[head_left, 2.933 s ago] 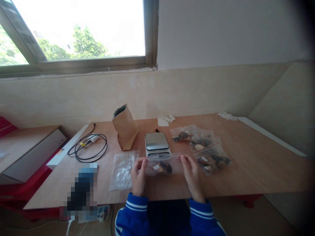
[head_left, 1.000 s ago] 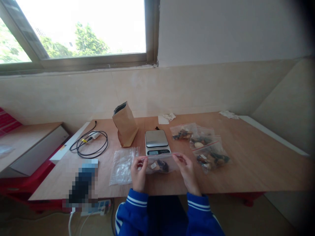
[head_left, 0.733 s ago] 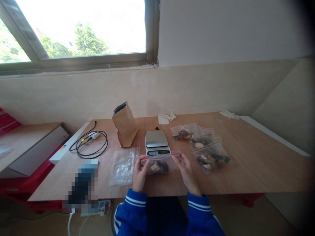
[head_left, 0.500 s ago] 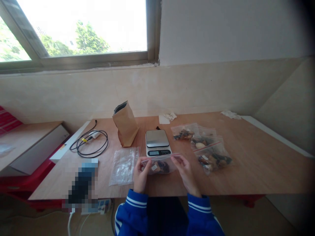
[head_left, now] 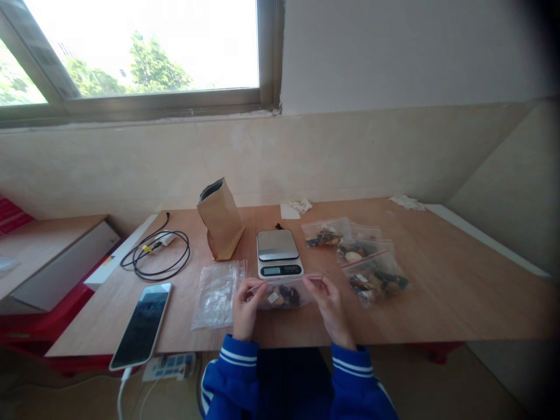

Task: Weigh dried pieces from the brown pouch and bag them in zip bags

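Note:
A clear zip bag [head_left: 286, 296] with dark and brown dried pieces and a small white label lies at the front of the table. My left hand [head_left: 245, 306] pinches the left end of its top edge between thumb and fingers. At the other end, my right hand [head_left: 327, 303] grips the same edge, which is stretched between them. Just behind the bag stands a kitchen scale [head_left: 277, 251] with a bare metal plate and a small display. Flat clear bags [head_left: 217, 294] lie left of my left hand.
Several filled zip bags [head_left: 371, 280] overlap on the right. An open brown paper bag [head_left: 221, 221] stands behind the flat bags. A phone [head_left: 144, 326] with a white cable rests at the left front edge, near a coiled black cable [head_left: 161, 271]. Crumpled tissue [head_left: 301, 206] lies by the wall.
My left hand has slid slightly left along the bag's top edge. My right hand keeps its grip at about the same spot. The camera view has shifted a little.

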`<state>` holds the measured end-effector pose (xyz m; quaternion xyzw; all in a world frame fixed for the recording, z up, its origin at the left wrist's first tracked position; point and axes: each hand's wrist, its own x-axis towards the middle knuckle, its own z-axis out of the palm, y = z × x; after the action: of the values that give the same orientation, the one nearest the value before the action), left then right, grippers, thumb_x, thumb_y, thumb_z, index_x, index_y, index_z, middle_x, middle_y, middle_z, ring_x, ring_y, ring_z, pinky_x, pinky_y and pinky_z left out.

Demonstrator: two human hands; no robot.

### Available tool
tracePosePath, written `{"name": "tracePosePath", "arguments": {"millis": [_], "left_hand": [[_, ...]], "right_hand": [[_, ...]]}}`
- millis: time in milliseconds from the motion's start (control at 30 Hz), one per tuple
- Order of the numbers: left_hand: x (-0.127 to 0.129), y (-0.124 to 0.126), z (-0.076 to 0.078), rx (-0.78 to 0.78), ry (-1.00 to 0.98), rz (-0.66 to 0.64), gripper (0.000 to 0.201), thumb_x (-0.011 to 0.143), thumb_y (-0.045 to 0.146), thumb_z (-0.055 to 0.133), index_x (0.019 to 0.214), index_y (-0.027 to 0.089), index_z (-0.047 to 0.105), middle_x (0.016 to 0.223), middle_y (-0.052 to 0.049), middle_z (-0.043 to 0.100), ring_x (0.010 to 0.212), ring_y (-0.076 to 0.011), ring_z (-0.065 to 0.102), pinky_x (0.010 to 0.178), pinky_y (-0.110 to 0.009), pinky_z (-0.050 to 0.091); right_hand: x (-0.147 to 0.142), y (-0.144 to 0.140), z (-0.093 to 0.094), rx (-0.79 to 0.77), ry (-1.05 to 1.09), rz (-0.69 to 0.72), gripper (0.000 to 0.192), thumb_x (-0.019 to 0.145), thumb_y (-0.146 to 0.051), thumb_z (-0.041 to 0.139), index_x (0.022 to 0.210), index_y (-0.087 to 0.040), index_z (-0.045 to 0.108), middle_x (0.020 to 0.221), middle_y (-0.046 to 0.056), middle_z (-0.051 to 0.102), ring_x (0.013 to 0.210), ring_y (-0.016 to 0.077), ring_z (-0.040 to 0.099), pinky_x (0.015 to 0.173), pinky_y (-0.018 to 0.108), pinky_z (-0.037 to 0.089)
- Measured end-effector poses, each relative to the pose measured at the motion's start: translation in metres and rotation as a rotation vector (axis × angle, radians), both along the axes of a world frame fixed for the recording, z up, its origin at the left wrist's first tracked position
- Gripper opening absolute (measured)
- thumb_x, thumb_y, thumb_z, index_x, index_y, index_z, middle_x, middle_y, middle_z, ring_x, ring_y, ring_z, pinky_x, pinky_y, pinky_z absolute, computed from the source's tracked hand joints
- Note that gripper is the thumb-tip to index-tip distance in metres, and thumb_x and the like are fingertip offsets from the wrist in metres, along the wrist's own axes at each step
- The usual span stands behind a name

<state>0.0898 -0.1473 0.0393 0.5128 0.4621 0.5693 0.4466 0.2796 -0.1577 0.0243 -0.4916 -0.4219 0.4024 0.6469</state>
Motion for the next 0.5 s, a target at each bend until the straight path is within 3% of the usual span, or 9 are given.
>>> {"name": "tracePosePath", "arguments": {"millis": [200, 367, 500], "left_hand": [[0.002, -0.0034, 0.0043, -0.065, -0.055, -0.063, 0.023, 0.079, 0.037, 0.066, 0.088, 0.017, 0.065, 0.087, -0.004, 0.066, 0.084, -0.0176, 0.06, 0.076, -0.026, 0.046], [0.003, -0.0042, 0.0061, -0.077, -0.124, -0.126, 0.026, 0.078, 0.037, 0.067, 0.094, 0.017, 0.066, 0.092, -0.005, 0.067, 0.088, -0.0181, 0.061, 0.08, -0.027, 0.047], [0.0045, -0.0041, 0.0062, -0.078, -0.149, -0.125, 0.025, 0.077, 0.036, 0.068, 0.09, 0.016, 0.066, 0.089, -0.005, 0.067, 0.086, -0.0177, 0.061, 0.078, -0.027, 0.047]], "right_hand": [[-0.002, -0.0009, 0.0035, -0.024, 0.029, 0.016, 0.027, 0.073, -0.044, 0.069, 0.085, -0.021, 0.065, 0.087, 0.003, 0.068, 0.089, 0.0217, 0.062, 0.088, 0.036, 0.046], [-0.0009, -0.0049, 0.0086, -0.004, -0.035, 0.068, 0.03, 0.078, -0.045, 0.065, 0.098, -0.023, 0.066, 0.101, 0.004, 0.067, 0.099, 0.0218, 0.06, 0.092, 0.036, 0.045], [-0.0016, -0.0055, 0.0102, -0.006, -0.027, 0.103, 0.03, 0.076, -0.047, 0.066, 0.094, -0.022, 0.067, 0.1, 0.004, 0.068, 0.098, 0.0215, 0.062, 0.09, 0.035, 0.047]]}}
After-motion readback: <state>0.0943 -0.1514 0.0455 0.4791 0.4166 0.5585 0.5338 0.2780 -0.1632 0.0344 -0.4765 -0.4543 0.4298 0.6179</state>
